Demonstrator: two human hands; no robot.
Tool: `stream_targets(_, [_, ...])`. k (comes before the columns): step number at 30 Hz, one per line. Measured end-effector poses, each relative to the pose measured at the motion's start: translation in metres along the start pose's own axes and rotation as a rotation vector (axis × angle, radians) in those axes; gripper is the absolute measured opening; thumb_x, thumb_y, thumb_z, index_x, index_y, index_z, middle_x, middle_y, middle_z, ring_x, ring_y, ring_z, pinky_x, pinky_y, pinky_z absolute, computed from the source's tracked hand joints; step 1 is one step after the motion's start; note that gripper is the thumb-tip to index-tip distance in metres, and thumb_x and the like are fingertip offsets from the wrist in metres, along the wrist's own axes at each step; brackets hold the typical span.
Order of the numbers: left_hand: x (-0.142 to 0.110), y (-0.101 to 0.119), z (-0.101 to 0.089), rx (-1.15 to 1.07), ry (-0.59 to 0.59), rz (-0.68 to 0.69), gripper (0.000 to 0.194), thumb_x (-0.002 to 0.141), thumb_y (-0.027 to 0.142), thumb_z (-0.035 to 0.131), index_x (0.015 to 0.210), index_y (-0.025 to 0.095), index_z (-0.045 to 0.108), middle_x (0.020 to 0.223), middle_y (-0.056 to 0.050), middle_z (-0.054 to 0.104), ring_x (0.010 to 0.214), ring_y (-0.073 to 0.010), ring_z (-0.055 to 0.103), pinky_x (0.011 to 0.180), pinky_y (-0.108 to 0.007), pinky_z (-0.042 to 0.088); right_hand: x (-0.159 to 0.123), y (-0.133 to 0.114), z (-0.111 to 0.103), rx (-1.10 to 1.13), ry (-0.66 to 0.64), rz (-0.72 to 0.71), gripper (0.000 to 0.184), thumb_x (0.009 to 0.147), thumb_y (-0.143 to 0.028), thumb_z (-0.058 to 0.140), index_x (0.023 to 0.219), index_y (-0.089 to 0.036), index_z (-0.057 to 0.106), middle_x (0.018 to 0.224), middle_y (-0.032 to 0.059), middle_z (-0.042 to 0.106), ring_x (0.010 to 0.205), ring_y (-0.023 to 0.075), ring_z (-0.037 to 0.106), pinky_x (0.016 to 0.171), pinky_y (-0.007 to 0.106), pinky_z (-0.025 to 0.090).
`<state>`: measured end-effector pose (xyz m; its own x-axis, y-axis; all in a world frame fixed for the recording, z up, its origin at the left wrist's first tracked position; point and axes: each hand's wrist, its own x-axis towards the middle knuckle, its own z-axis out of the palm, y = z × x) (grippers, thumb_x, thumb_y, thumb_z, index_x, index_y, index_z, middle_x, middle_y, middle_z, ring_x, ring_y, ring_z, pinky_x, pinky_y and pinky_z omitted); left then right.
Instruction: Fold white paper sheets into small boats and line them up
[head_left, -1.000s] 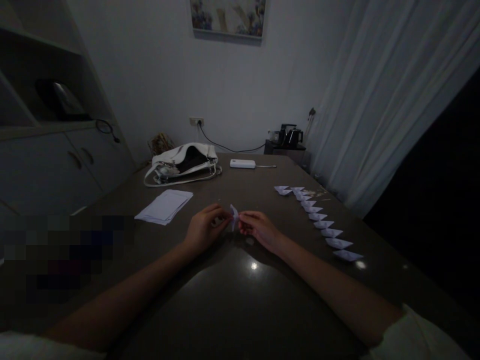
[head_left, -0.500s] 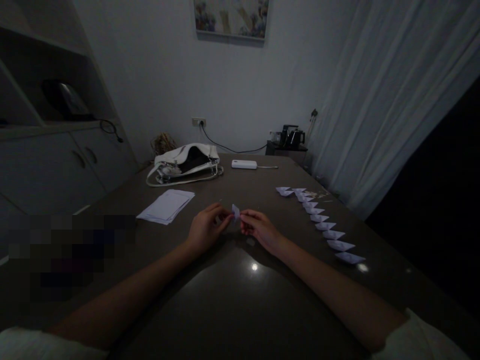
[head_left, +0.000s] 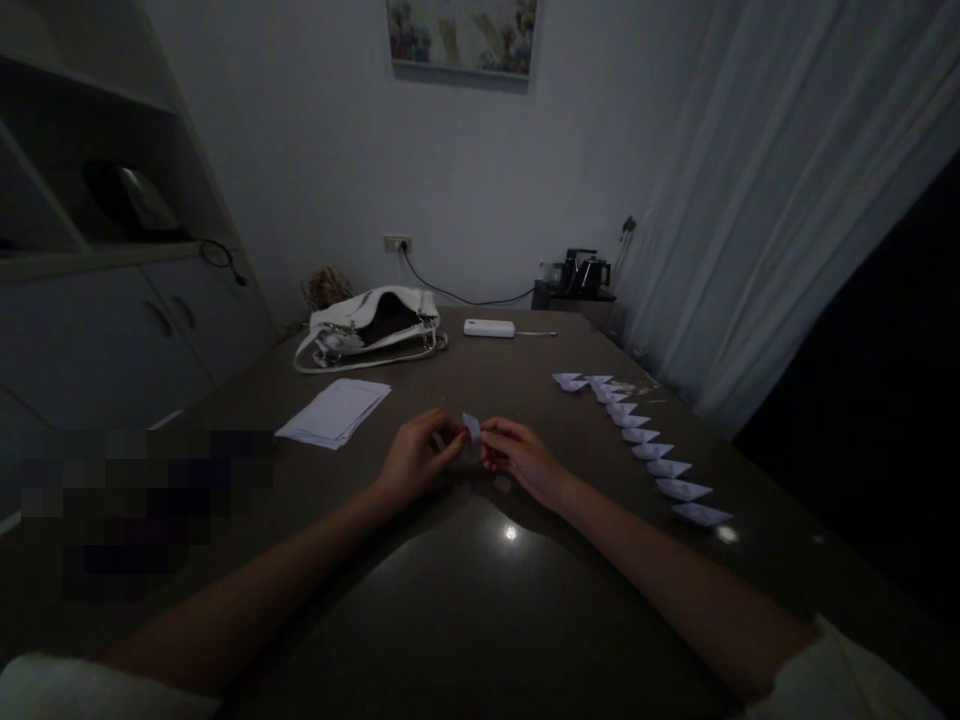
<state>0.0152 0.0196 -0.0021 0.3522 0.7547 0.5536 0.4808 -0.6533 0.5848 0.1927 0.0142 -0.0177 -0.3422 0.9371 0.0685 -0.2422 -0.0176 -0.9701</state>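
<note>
A small folded piece of white paper (head_left: 472,429) is held between my two hands, just above the middle of the table. The fingertips of my left hand (head_left: 421,450) pinch its left side. My right hand (head_left: 523,460) grips the right side between thumb and fingers. To the right, a slanting row of several folded paper boats (head_left: 651,452) stands on the tabletop. A stack of white paper sheets (head_left: 334,412) lies to the left, beyond my left hand.
Behind the sheets sits a white handbag (head_left: 375,325) with its strap on the table (head_left: 450,620). A white power bank (head_left: 489,328) with a short cable lies at the back. Small scraps (head_left: 641,388) are beside the far boats. A black kettle (head_left: 592,274) stands beyond the table.
The folded paper has turned slightly between my fingers and now shows a broader face. Both hands stay in nearly the same place.
</note>
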Motion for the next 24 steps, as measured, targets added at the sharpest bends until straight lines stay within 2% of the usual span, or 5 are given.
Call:
stream_targets(6, [0.0, 0.0, 0.002, -0.017, 0.039, -0.069, 0.019, 0.082, 0.034, 0.056, 0.084, 0.015, 0.059, 0.075, -0.002, 0.061, 0.064, -0.0135, 0.058, 0.054, -0.023, 0.045, 0.0, 0.0, 0.001, 0.048, 0.076, -0.006, 0.03, 0.067, -0.037, 0.069, 0.089, -0.017, 0.061, 0.063, -0.0021, 0.057, 0.054, 0.0101, 0.051, 0.053, 0.023, 0.034])
stream_targets(10, [-0.001, -0.005, 0.003, 0.008, 0.038, -0.06, 0.018, 0.08, 0.033, 0.06, 0.086, 0.016, 0.059, 0.075, -0.002, 0.061, 0.063, -0.013, 0.057, 0.053, -0.022, 0.045, 0.0, -0.001, 0.002, 0.097, 0.104, 0.011, 0.036, 0.065, -0.037, 0.07, 0.095, -0.018, 0.061, 0.062, -0.0023, 0.058, 0.053, 0.0103, 0.051, 0.052, 0.023, 0.034])
stream_targets(17, [-0.002, -0.011, 0.004, 0.062, -0.02, -0.035, 0.014, 0.078, 0.027, 0.062, 0.087, 0.017, 0.06, 0.076, -0.001, 0.06, 0.063, -0.0123, 0.057, 0.055, -0.022, 0.044, -0.001, -0.004, 0.001, 0.163, 0.122, 0.045, 0.035, 0.062, -0.035, 0.073, 0.089, -0.017, 0.063, 0.063, -0.0013, 0.059, 0.055, 0.0106, 0.052, 0.053, 0.023, 0.036])
stream_targets(24, [-0.001, -0.01, 0.004, 0.076, -0.002, 0.011, 0.006, 0.081, 0.022, 0.058, 0.081, 0.017, 0.059, 0.078, -0.001, 0.057, 0.065, -0.0115, 0.056, 0.057, -0.021, 0.044, 0.001, -0.001, 0.0, 0.155, 0.127, 0.042, 0.028, 0.061, -0.032, 0.074, 0.081, -0.015, 0.063, 0.063, -0.001, 0.058, 0.057, 0.0101, 0.051, 0.055, 0.023, 0.037])
